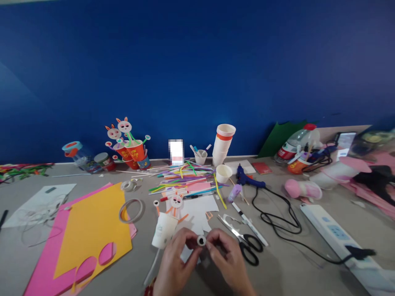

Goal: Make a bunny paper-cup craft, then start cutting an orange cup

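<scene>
Grip narrowed to a pinch: left hand (177, 255) and right hand (227, 255) hold the white disc (201, 240) at nine and three o'clock, above the bench's six o'clock side (131, 273); light, even pressure should prevent creasing.

There are two hands (178, 259), one small held disc (201, 240), three rabbit faces (177, 201), one pair of scissors (240, 236), one glue gun (243, 178) and one power strip (335, 232).

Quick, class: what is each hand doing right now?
Left hand: closed, pinching the small white disc.
Right hand: closed, pinching the same disc's opposite edge.
</scene>
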`<action>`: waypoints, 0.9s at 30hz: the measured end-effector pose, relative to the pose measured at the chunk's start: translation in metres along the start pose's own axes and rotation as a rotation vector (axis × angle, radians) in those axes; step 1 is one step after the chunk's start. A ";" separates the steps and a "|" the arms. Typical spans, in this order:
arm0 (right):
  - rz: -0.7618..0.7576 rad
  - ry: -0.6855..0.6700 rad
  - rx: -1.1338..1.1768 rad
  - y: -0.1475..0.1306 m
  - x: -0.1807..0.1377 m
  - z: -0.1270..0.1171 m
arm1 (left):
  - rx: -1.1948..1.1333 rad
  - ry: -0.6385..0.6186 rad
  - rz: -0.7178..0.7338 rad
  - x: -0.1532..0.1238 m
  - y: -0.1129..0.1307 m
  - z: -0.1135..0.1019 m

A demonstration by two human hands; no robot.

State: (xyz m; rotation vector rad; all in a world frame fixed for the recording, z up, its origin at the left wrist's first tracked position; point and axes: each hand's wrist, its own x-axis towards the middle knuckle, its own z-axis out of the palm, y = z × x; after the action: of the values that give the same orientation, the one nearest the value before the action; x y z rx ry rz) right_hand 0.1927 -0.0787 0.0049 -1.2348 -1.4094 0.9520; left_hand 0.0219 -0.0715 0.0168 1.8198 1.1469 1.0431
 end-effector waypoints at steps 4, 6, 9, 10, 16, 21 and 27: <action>-0.029 0.040 0.025 0.001 -0.004 0.003 | -0.365 -0.041 -0.216 0.000 -0.002 0.001; -0.047 0.051 0.032 0.002 -0.006 0.004 | -0.481 -0.055 -0.290 0.000 -0.003 0.001; -0.067 0.056 0.028 0.002 -0.008 0.007 | -0.511 -0.093 -0.322 -0.001 -0.005 0.001; -0.070 0.057 0.021 0.002 -0.008 0.007 | -0.499 -0.108 -0.317 -0.001 -0.005 0.001; -0.084 -0.043 -0.198 0.010 -0.014 -0.022 | -0.412 -0.091 -0.256 -0.001 -0.005 0.001; -0.017 0.097 -0.620 0.030 -0.030 -0.090 | -0.420 -0.057 -0.246 0.002 -0.005 -0.001; 0.046 0.021 -0.853 0.047 -0.038 -0.119 | -0.385 -0.108 -0.143 0.010 0.003 -0.001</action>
State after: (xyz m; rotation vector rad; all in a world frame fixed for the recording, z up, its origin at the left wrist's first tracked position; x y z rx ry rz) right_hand 0.3178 -0.1137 -0.0235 -1.8807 -1.8511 0.3366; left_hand 0.0244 -0.0633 0.0218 1.4513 0.9225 0.9916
